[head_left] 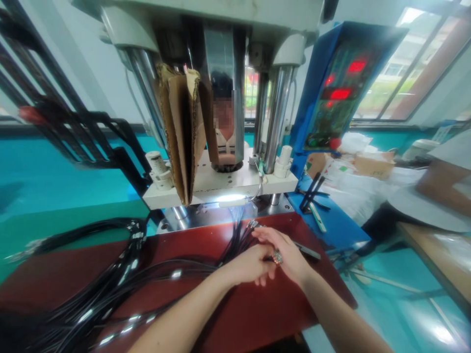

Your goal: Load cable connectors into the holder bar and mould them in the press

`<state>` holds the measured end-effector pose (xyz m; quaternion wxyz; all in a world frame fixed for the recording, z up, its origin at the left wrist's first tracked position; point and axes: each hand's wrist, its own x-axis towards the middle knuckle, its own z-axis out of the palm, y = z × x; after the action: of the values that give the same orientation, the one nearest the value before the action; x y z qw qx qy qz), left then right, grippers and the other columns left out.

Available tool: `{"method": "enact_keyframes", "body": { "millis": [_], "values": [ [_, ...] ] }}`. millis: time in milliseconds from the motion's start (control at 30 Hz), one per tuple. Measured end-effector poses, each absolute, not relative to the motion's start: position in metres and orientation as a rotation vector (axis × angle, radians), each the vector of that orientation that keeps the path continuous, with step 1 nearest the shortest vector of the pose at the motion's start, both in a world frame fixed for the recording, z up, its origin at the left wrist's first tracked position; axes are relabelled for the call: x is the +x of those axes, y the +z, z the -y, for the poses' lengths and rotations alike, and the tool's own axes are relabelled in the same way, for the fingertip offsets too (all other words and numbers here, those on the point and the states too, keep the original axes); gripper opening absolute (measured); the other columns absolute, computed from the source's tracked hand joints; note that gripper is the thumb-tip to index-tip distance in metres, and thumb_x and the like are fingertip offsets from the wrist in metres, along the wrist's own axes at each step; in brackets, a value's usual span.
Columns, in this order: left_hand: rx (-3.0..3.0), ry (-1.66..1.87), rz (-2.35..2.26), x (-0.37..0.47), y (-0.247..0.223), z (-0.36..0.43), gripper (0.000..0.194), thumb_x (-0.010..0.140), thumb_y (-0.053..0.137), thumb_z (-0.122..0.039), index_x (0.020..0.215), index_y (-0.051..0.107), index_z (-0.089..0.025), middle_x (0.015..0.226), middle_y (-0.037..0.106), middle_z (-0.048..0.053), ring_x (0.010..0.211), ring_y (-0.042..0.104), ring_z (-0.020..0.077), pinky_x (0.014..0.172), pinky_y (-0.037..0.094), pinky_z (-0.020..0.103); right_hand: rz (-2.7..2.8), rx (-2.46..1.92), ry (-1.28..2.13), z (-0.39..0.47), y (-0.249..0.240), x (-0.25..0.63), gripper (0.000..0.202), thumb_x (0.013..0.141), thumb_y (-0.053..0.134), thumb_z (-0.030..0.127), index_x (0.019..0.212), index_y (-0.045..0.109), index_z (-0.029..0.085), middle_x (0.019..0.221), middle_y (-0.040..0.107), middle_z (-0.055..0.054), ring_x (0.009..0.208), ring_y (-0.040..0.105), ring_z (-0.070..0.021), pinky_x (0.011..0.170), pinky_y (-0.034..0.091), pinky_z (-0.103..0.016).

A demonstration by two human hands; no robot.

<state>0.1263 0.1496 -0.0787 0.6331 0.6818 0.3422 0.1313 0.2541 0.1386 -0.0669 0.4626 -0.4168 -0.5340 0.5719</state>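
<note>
My left hand (250,265) is closed, its fingers curled around a small bundle of metal cable ends (277,257) that poke out toward my right palm. My right hand (285,250) lies against them from the right, fingers stretched out over the left hand. Just beyond the fingertips, more black cables (237,239) with metal tips (253,224) run toward the lit gap of a press (221,184). Both hands are above a dark red board (290,304).
Long bundles of black cables (121,264) cover the board's left side. A folded cardboard piece (182,132) leans on the press. On the right are a blue control box (342,88), a cutter (318,218) and a metal bar (308,251). White bags (358,186) lie behind.
</note>
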Motion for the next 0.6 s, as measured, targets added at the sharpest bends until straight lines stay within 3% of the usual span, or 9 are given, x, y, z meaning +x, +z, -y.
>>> {"method": "enact_keyframes", "body": {
  "millis": [133,233,333,400,467,600],
  "values": [
    [1.39,0.462,-0.787,0.119,-0.081,-0.152,0.006,0.073,0.045,-0.021,0.072,0.042,-0.016,0.059,0.05,-0.004,0.035,0.036,0.0023,0.034,0.022,0.015,1.42,-1.095,1.324,-0.149,-0.071,0.278,0.034,0.086,0.04,0.036,0.108,0.057,0.017,0.111,0.061,-0.01,0.105,0.054,-0.0206,0.094,0.038,-0.038],
    [1.245,0.515,-0.724,0.112,-0.078,-0.154,0.01,0.072,0.051,-0.023,0.073,0.043,-0.016,0.061,0.05,-0.004,0.036,0.036,0.0019,0.035,0.02,0.016,1.943,-1.502,0.739,-0.146,-0.079,0.313,0.04,0.077,0.048,0.019,0.117,0.051,0.013,0.117,0.056,-0.014,0.109,0.05,-0.0251,0.095,0.036,-0.042],
    [1.183,0.514,-0.665,0.11,-0.074,-0.155,0.017,0.068,0.058,-0.024,0.072,0.044,-0.016,0.06,0.05,-0.004,0.036,0.037,0.0021,0.035,0.021,0.016,2.348,-1.9,0.103,-0.129,-0.085,0.336,0.04,0.072,0.04,0.003,0.108,0.055,0.008,0.101,0.059,-0.018,0.095,0.055,-0.03,0.08,0.041,-0.044],
    [1.166,0.532,-0.661,0.11,-0.073,-0.154,0.021,0.067,0.061,-0.026,0.071,0.043,-0.016,0.058,0.05,-0.004,0.035,0.037,0.0023,0.034,0.02,0.016,2.439,-2.036,-0.087,-0.116,-0.086,0.339,0.039,0.069,0.035,-0.001,0.1,0.057,0.009,0.091,0.059,-0.016,0.085,0.057,-0.0284,0.07,0.043,-0.039],
    [1.138,0.55,-0.689,0.111,-0.071,-0.153,0.023,0.066,0.063,-0.028,0.07,0.044,-0.016,0.057,0.051,-0.003,0.035,0.038,0.003,0.033,0.02,0.016,2.456,-2.076,-0.005,-0.107,-0.083,0.338,0.033,0.067,0.038,0.001,0.093,0.056,0.011,0.087,0.059,-0.014,0.079,0.058,-0.0258,0.066,0.042,-0.035],
    [1.073,0.541,-0.727,0.111,-0.069,-0.149,0.028,0.066,0.062,-0.037,0.076,0.053,-0.012,0.057,0.05,-0.002,0.038,0.04,0.0047,0.034,0.024,0.017,2.277,-1.961,0.564,-0.098,-0.083,0.339,0.016,0.067,0.039,0.01,0.078,0.05,0.016,0.074,0.059,-0.006,0.069,0.058,-0.0188,0.06,0.042,-0.028]
  ]
}}
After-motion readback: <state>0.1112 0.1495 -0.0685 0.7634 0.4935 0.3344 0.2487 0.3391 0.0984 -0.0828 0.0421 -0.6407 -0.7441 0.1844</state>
